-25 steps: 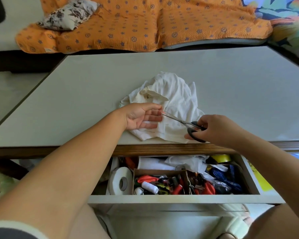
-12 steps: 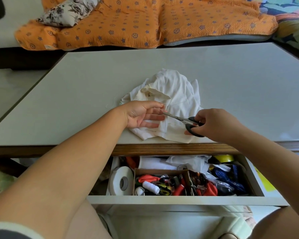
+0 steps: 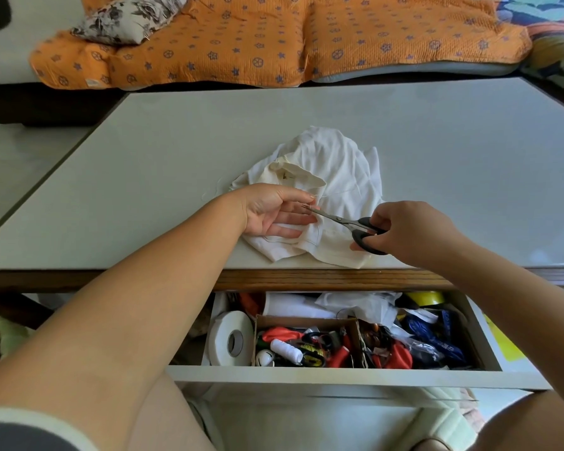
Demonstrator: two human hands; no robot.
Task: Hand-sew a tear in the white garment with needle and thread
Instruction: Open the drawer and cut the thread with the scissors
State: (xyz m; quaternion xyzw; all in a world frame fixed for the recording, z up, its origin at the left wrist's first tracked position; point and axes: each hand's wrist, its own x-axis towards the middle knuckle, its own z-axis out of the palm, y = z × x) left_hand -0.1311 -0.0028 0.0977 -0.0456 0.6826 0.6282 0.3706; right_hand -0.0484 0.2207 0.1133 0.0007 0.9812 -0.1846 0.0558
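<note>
Handles of scissors (image 3: 345, 221) mostly buried in right hand (image 3: 407, 229). At the scissors' tip, thread is too fine to resolve, so can't tell whether left hand (image 3: 274, 209) pinches it. Below the scissors, rear of drawer (image 3: 339, 374) is hidden under desk (image 3: 306, 109) edge.
</note>
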